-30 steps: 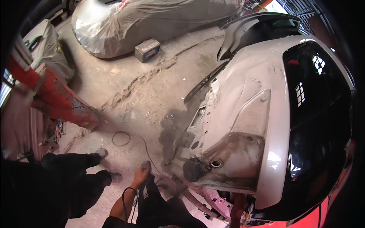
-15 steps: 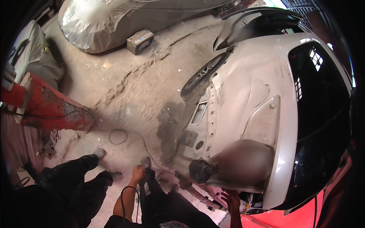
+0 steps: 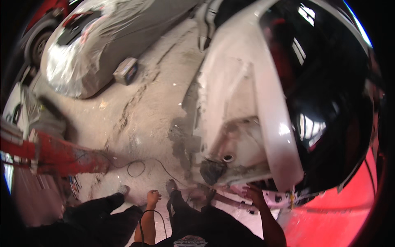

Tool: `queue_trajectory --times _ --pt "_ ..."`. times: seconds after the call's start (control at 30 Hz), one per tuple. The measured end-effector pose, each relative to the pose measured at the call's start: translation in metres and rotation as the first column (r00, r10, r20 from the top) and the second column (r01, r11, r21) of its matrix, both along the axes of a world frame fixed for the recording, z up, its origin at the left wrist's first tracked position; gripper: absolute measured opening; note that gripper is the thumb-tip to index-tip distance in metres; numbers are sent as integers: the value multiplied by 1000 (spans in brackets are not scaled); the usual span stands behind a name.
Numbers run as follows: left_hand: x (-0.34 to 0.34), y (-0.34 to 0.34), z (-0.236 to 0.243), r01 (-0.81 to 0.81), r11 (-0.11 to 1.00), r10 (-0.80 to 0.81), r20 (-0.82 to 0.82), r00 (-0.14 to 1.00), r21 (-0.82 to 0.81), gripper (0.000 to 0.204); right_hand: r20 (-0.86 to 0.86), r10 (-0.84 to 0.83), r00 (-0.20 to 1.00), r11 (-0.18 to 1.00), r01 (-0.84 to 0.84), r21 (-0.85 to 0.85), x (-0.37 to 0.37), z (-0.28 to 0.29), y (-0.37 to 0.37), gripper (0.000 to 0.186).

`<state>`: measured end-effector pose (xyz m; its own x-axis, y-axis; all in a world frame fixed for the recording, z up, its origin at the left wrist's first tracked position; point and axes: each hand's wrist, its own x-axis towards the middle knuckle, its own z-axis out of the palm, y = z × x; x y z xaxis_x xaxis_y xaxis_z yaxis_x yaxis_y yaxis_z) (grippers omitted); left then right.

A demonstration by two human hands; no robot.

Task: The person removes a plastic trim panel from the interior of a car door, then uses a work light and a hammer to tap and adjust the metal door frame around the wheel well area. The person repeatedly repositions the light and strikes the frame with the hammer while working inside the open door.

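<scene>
My left hand [image 3: 153, 198] is over the floor in front of my legs, its fingers curled in; whether anything is inside them is hidden. A black cable [image 3: 152, 211] loops across that forearm. My right hand [image 3: 253, 194] is at the lower edge of a white car's stripped rear corner, fingers spread, with nothing visible in them. From this angle I cannot tell whether it touches the metal. The white car body [image 3: 230, 88] shows bare, scuffed panels and an opening in a recess. A crumpled black piece [image 3: 212, 171] rests on its corner, left of my right hand.
Another person's dark-trousered legs [image 3: 94, 216] are at my left. Beyond stand a red metal base [image 3: 68, 154], a covered car [image 3: 119, 41] and a battery [image 3: 125, 71]. A thin cord [image 3: 135, 168] coils on the dusty floor. A red panel [image 3: 337, 206] lies at the right.
The view has shifted, and the car's rear corner fills more of it. My left hand's fist looks looser. My right hand stays by the car's lower edge.
</scene>
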<state>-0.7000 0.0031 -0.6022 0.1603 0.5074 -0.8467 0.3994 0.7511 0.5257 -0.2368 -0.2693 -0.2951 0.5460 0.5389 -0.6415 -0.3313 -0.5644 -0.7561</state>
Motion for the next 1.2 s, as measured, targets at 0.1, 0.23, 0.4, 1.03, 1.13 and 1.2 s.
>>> queue_trajectory --times 0.1,0.23,0.4,1.03,1.13,1.2 --pt "7 0 8 140 990 -141 42 989 16 36 140 58 988 997 -65 40 -2 -18 -7 54" --pt "29 -17 30 377 925 -376 40 926 -52 35 367 37 929 978 -109 178 3 -30 -31 20" --pt "85 -64 59 669 739 -656 144 740 -72 35 354 -187 916 951 79 299 27 -38 -89 18" --pt "505 -272 211 587 -70 -636 -489 596 807 29 762 40 646 980 -176 98 273 -114 -314 28" --pt "517 -274 177 689 -112 -593 -605 532 716 29 771 87 631 978 -201 55 275 -110 -316 25" --pt "520 -280 162 764 -159 -550 -698 458 626 30 771 97 629 973 -224 61 271 -111 -321 24"
